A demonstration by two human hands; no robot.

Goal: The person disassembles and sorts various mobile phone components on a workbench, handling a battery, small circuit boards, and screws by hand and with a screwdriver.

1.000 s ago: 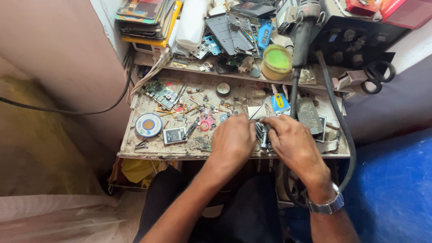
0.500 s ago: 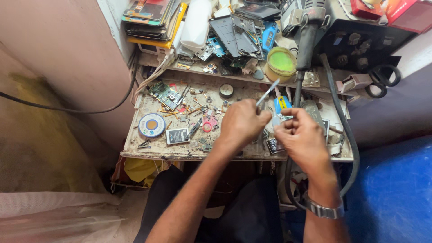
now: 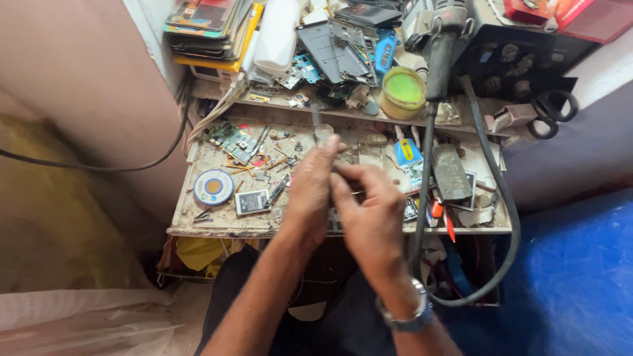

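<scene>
**Both hands closed over a small part above a cluttered repair table**

My left hand (image 3: 315,191) is curled shut around a thin, pale metal tool (image 3: 319,129), probably tweezers, whose narrow tip pokes up past my fingertips. My right hand (image 3: 370,217) presses against it, fingers folded in on something small that I cannot make out; it is hidden between my palms. A steel wristwatch (image 3: 403,315) sits on my right wrist.

Both hands hover over the front edge of the table (image 3: 217,227), a worn, stained board crusted with grime and scattered bits of metal. To my left lie a round blue-and-white solder reel (image 3: 213,186), a small dark rectangular chip module (image 3: 252,202) and a green circuit board (image 3: 231,138). To my right are a blue rectangular gadget (image 3: 407,152) and a thick black hose (image 3: 498,217) looping down past the edge.

On the shelf behind stands a round tub of yellow-green paste (image 3: 403,92), beside stripped phone frames (image 3: 336,46) and a stack of old handsets (image 3: 204,26). Black scissors (image 3: 550,112) hang at the far right. A bare, dull plaster wall (image 3: 79,99) rises on the left.
</scene>
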